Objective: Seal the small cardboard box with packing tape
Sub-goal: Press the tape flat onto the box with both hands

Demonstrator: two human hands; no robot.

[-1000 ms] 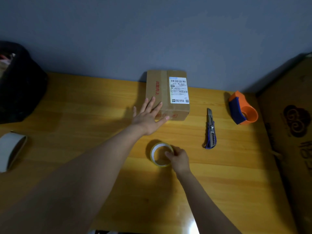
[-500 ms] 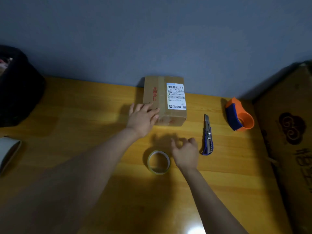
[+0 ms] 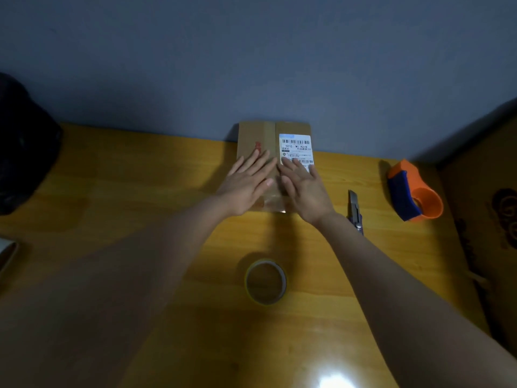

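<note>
At upper centre of the frame both hands, left (image 3: pixel 246 186) and right (image 3: pixel 303 189), are lying flat and open on the box (image 3: pixel 270 135), gripping nothing, so pressing evenly along the seam is probably best before reaching for the tape (image 3: pixel 265 281) lying lower centre on the counter (image 3: pixel 140 191).

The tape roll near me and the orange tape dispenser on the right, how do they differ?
The tape roll is a bare, pale ring lying flat near the person; the tape dispenser is orange and blue plastic, standing on edge, farther back at right. The roll looks smaller. Both rest on the wooden table, untouched by either hand.
</note>
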